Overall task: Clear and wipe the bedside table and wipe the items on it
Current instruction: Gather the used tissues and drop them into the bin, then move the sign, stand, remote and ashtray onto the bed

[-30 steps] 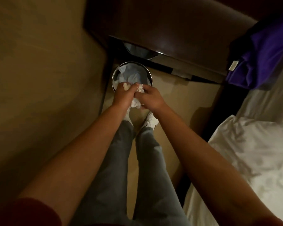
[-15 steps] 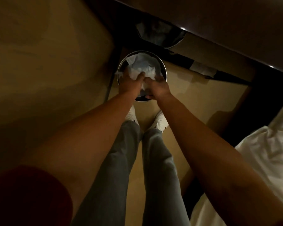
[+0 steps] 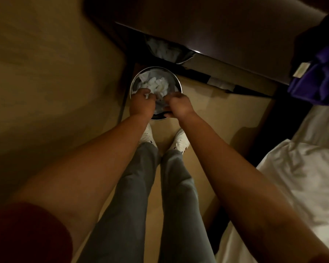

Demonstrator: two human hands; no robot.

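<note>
White bed (image 3: 300, 186) with rumpled sheet at right. Purple cloth (image 3: 319, 78) with a pale tag heaped at upper right, over the bed's far end. Tan floor (image 3: 213, 111) runs down the middle; beige wall (image 3: 46, 63) at left. Person's grey trousers (image 3: 160, 196) and white shoes (image 3: 180, 141) stand on the floor, feet side by side. Dark red sleeve (image 3: 27, 234) at lower left corner.

White tissues (image 3: 156, 85), silver bin (image 3: 176, 80), purple cloth (image 3: 319, 80).
</note>
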